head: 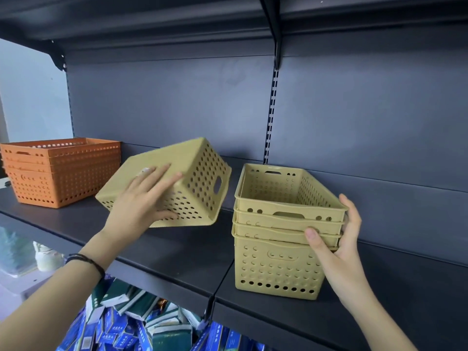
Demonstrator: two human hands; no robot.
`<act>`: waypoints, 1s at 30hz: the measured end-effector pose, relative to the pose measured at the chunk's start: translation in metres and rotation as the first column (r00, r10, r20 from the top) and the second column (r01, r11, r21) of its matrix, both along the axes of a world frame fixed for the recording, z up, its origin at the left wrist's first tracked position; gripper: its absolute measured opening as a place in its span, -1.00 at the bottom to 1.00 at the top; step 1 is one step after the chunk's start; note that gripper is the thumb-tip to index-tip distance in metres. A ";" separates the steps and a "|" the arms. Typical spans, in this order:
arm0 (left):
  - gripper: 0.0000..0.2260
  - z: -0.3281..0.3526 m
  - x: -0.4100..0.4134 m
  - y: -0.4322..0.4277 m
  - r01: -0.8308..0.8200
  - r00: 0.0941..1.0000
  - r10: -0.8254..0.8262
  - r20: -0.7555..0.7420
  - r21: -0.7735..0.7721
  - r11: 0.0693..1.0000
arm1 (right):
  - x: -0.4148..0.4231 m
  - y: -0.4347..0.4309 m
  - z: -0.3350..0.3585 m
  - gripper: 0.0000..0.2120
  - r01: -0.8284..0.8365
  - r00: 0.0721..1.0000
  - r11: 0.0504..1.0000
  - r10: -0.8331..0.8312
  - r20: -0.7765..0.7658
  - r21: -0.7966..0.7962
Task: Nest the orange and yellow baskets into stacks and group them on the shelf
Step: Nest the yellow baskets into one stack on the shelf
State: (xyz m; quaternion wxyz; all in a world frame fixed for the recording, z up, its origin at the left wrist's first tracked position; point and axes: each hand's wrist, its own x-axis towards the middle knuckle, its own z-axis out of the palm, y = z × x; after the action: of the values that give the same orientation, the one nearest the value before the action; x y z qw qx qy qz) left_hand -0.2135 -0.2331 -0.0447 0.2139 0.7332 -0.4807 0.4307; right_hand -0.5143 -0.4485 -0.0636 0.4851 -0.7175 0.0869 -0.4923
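A stack of nested orange baskets (63, 171) stands at the left end of the dark shelf (192, 252). In the middle, a single yellow basket (200, 173) is tipped over, its bottom facing me and its opening turned to the right. My left hand (144, 198) grips its near lower edge, fingers spread over the bottom. To the right stands a stack of nested yellow baskets (276, 264), upright near the shelf's front edge. My right hand (339, 239) clasps the stack's right front corner at the rims, thumb on the front, fingers behind.
The grey back panel (177, 107) and an upper shelf with brackets (276, 29) close in the space above. Bare shelf surface lies to the right of the yellow stack. Below the shelf sits a heap of blue and green packets (141, 323).
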 end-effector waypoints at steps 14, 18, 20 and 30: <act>0.00 0.073 -0.073 -0.029 0.352 0.779 -0.626 -0.037 -0.800 0.486 | -0.007 -0.001 0.016 -0.60 0.209 0.978 0.962 -0.207 0.034 -0.174; -0.06 0.076 -0.088 -0.052 0.497 0.809 -0.572 0.132 -0.674 0.546 | -0.003 0.021 0.072 -0.68 0.231 0.966 0.927 -0.181 0.186 -0.297; -0.09 0.074 -0.089 -0.062 0.551 0.808 -0.554 0.200 -0.590 0.590 | 0.006 0.038 0.097 -0.64 0.018 0.988 0.965 0.022 0.150 -0.260; -0.18 0.073 -0.089 -0.071 0.686 0.723 -0.624 0.297 -0.415 0.598 | 0.031 0.046 0.127 -0.66 -0.391 0.907 0.918 0.397 0.138 -0.069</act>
State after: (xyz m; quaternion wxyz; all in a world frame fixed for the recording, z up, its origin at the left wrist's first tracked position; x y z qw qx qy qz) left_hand -0.3028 -0.3040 0.0282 0.5086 0.3965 -0.5999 0.4735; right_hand -0.4837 -0.4023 0.0638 0.5653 -0.6907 -0.1059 -0.4384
